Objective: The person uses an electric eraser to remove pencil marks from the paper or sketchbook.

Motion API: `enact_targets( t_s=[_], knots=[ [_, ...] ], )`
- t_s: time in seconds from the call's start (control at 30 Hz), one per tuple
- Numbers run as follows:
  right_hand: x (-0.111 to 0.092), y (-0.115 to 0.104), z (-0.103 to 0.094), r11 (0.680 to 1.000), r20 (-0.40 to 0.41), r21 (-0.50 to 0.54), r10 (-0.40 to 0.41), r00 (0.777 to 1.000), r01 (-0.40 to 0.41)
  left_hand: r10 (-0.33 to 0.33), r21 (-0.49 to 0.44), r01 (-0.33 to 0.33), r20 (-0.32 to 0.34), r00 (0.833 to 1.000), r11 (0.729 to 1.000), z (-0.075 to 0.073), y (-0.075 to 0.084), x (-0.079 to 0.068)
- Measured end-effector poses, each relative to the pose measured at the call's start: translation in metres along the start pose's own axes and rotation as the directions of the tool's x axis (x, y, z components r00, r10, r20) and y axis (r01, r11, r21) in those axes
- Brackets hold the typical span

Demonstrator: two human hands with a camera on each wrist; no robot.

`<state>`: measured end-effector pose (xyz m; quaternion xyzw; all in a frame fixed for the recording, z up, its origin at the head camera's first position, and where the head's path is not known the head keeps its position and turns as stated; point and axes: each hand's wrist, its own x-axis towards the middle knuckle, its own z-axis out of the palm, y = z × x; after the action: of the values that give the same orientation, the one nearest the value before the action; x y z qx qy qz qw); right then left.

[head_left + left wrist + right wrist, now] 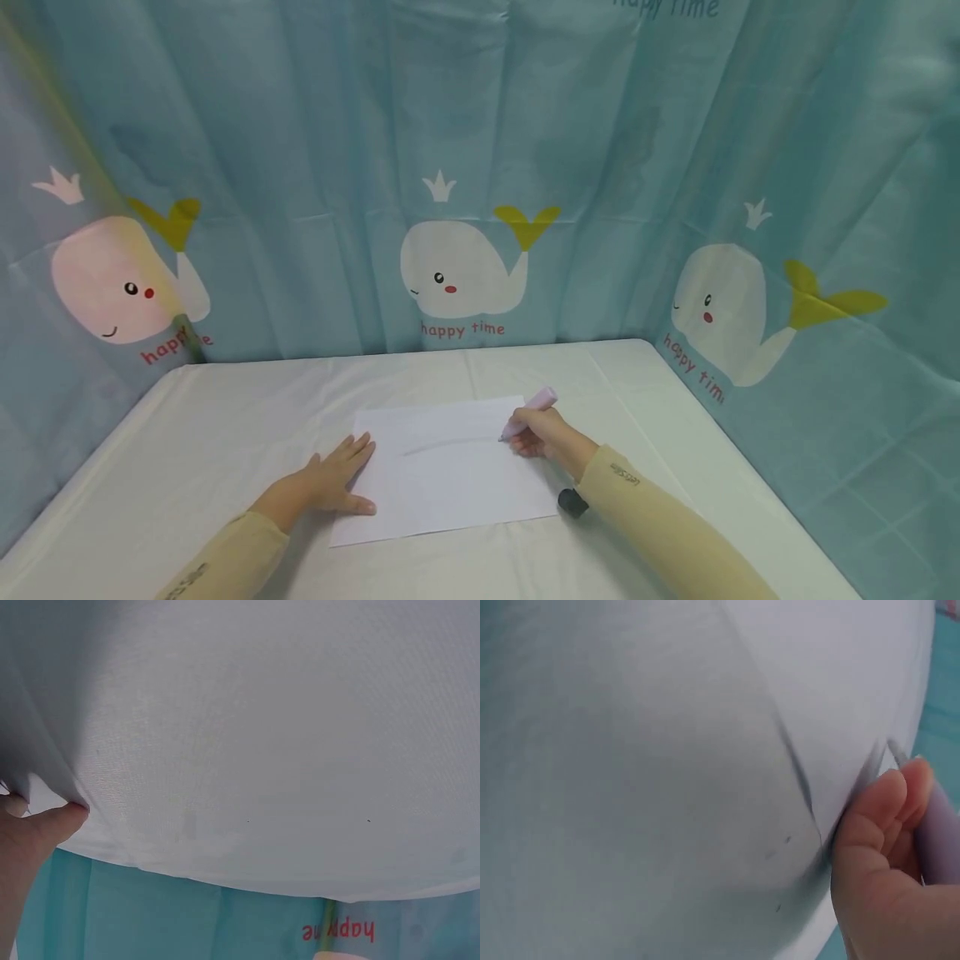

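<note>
Left hand [333, 482]: fingers apart on white paper [450, 492];
Right hand [537, 430]: fingers pinch a lilac marker [543, 398], nib over the sheet

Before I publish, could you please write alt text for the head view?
A right hand holds a pale purple marker, tip at a white rectangular paper sheet, while a left hand rests on the sheet's left edge. A small black object lies on a white cloth; a teal whale-print curtain hangs behind.

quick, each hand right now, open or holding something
Left hand: open, resting on the left edge of the paper.
Right hand: closed, holding a pale purple pen over the paper.
</note>
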<state>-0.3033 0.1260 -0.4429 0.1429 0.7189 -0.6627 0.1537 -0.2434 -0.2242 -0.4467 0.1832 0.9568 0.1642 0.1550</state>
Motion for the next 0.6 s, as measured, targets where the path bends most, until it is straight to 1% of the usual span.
enact_targets(
  t_s=[0.17,0.37,0.5,0.6],
  knots=[
    [0.0007,-0.0003,0.0000,0.999,-0.022,0.032,-0.002,1.000,0.002,0.006,0.005,-0.006,-0.003,1.000,1.000,-0.0004,0.0003,0.0004],
    [0.0023,-0.0009,0.0007,0.999,-0.046,0.033,0.000,0.999,0.002,0.006,0.002,-0.006,-0.002,1.000,1.000,0.0000,0.0003,0.0002],
    [0.0013,-0.0006,0.0001,1.000,-0.026,0.002,0.006,1.000,-0.006,0.008,0.000,-0.008,-0.002,1.000,1.000,0.0002,0.0012,-0.0002],
    [0.0006,-0.0010,-0.0002,1.000,-0.015,0.003,0.009,1.000,-0.009,0.001,0.003,-0.001,-0.001,1.000,1.000,-0.0003,0.0022,-0.0005]
  ],
)
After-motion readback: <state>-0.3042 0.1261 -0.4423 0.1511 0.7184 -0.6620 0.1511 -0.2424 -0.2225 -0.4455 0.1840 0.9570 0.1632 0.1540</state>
